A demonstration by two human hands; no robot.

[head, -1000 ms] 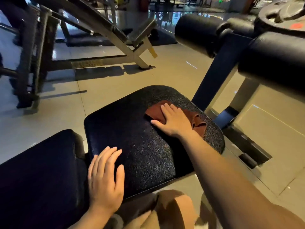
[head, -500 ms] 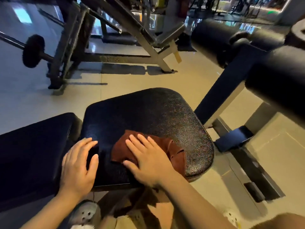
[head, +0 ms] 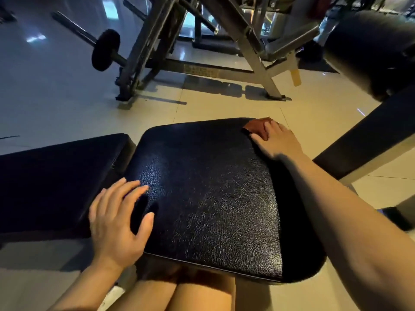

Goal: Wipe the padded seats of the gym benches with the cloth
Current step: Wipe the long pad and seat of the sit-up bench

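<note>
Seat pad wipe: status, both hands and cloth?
Right hand flat on the brown cloth, far right corner of the seat pad. Left hand open, bracing the pad's near left edge. Nothing in the way on the pad.

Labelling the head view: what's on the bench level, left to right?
Dark padded backrest pad → open left hand resting on the seat's near-left edge → black textured leather seat pad → right hand pressing the reddish-brown cloth at the far-right corner.

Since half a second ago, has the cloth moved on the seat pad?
Yes. The brown cloth, pressed under the right hand, has slid from the seat pad's near edge to its far right corner.
</note>
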